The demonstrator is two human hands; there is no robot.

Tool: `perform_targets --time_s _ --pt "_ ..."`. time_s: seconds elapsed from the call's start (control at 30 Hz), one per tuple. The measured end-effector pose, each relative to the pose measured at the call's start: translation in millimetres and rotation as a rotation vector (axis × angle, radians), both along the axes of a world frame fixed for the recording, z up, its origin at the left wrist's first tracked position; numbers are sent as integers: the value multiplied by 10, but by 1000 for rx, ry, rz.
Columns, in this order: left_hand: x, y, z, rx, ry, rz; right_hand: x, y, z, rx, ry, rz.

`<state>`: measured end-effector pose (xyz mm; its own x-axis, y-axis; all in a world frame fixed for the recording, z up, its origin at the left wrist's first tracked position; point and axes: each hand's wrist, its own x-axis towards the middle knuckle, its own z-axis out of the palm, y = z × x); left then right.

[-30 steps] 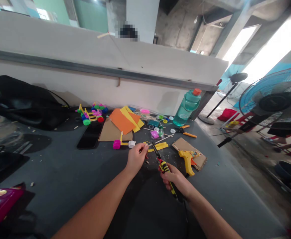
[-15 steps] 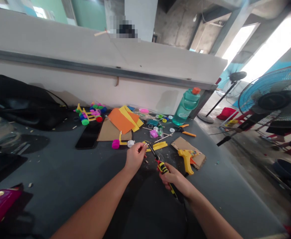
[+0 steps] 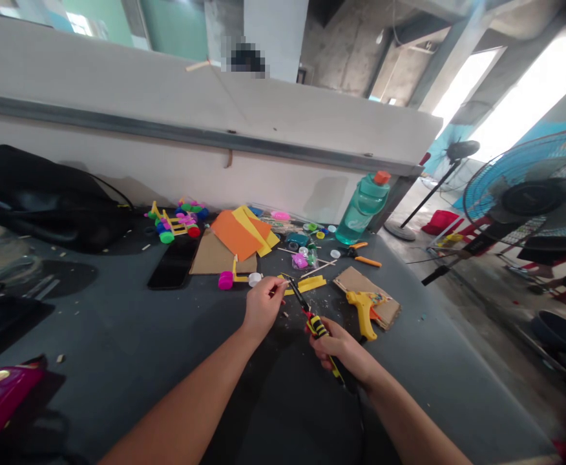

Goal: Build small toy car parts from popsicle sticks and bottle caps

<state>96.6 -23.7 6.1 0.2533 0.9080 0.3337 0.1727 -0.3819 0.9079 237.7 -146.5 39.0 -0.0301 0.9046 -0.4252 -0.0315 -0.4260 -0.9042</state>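
Note:
My right hand (image 3: pixel 334 345) is wrapped round the yellow-and-black handle of a soldering iron (image 3: pixel 318 325), whose dark tip slants up and left. A cord trails from its rear. The fingers of my left hand (image 3: pixel 263 302) are pinched on a small, thin wooden stick (image 3: pixel 285 282), its end at the iron's tip; whether they touch I cannot tell. Just behind lie yellow strips (image 3: pixel 312 284). To the left of my left hand sits a yellow piece with a pink cap (image 3: pixel 225 279) and a white cap (image 3: pixel 254 279) on it.
A yellow glue gun (image 3: pixel 363 313) rests on cardboard (image 3: pixel 389 307) at right. Behind are orange-handled pliers (image 3: pixel 367 261), a green bottle (image 3: pixel 362 210), bottle caps and orange paper (image 3: pixel 237 236). A phone (image 3: pixel 171 268), colourful toy pieces (image 3: pixel 171 223) and a black bag (image 3: pixel 45 200) lie left.
Both hands stay nearly still. The stick's end and the iron's tip remain close together, with only a slight shift of the view.

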Motion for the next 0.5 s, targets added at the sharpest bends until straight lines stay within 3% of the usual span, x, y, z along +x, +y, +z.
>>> perform_targets --time_s 0.5 --pt "1 -10 15 -25 15 -20 13 4 -46 22 -13 11"
